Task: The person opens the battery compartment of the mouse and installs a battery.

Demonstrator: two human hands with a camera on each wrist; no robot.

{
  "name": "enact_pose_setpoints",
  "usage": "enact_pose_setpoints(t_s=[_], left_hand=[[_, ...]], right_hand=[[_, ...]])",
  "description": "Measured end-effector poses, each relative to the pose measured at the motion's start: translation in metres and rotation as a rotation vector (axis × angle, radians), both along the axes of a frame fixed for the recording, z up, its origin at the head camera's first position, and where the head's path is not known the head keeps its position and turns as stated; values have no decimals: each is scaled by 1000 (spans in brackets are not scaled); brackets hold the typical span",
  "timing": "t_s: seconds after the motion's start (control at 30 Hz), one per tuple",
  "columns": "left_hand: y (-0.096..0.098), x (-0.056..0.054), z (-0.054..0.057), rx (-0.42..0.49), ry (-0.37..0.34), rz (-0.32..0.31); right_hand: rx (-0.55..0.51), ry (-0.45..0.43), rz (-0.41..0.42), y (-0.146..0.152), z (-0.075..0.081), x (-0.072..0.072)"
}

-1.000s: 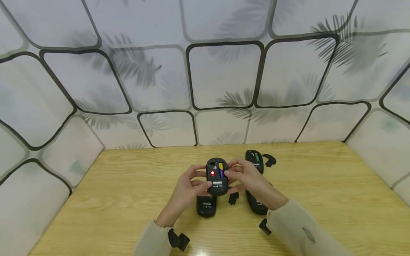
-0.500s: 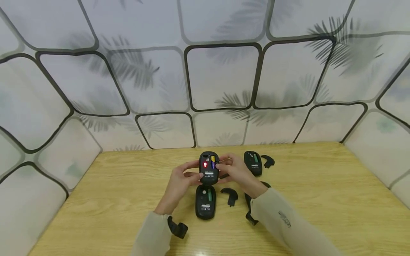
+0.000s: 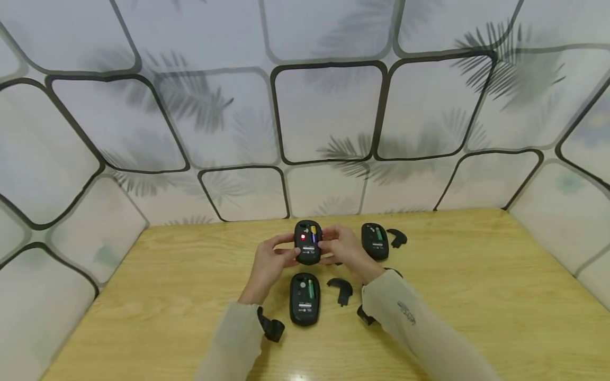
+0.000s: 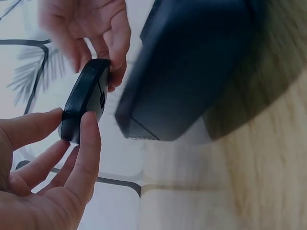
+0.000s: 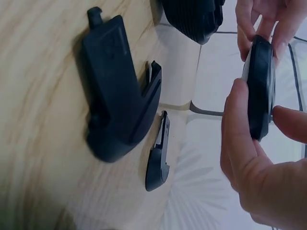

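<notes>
A black computer mouse (image 3: 307, 254), underside facing up, is held above the table between both hands. A red light glows on it, and a yellow-and-purple battery (image 3: 313, 234) lies in its uncovered slot. My left hand (image 3: 268, 264) pinches the left side, thumb on the underside and fingers behind. The right hand (image 3: 351, 253) grips the opposite side, its thumb beside the battery slot. In the left wrist view the mouse (image 4: 86, 98) appears edge-on between the two hands; the right wrist view shows the mouse (image 5: 259, 91) likewise.
Upturned mice with green batteries lie in front (image 3: 305, 312) and at back right (image 3: 375, 248); another is mostly hidden under the right forearm. Loose black battery covers sit near the right hand (image 3: 341, 288) and at the back right (image 3: 397, 238). A patterned curtain (image 3: 329, 190) borders the wooden table (image 3: 190, 275).
Both hands have carried the mouse away from the body and slightly left. The front mouse and the nearby cover, partly hidden before, now show fully. The grip looks the same.
</notes>
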State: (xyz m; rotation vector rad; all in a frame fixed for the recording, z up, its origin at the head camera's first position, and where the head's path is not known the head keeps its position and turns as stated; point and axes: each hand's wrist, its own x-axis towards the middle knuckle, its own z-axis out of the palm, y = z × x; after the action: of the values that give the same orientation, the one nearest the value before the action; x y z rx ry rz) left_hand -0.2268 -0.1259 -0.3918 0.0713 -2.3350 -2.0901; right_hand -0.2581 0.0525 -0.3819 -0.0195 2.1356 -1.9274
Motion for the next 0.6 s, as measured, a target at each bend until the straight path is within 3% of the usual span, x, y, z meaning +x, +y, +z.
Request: enact_pose_setpoints(t_s=[0.23, 0.47, 0.6], left_hand=[[1, -4, -7, -13, -3, -2], [-5, -11, -16, -122, 8, -22], [-6, -15, -17, -175, -25, -35]], right_hand=[[32, -46, 0, -5, -2, -6], [83, -91, 1, -15, -7, -12], [91, -98, -17, -19, -10, -13]])
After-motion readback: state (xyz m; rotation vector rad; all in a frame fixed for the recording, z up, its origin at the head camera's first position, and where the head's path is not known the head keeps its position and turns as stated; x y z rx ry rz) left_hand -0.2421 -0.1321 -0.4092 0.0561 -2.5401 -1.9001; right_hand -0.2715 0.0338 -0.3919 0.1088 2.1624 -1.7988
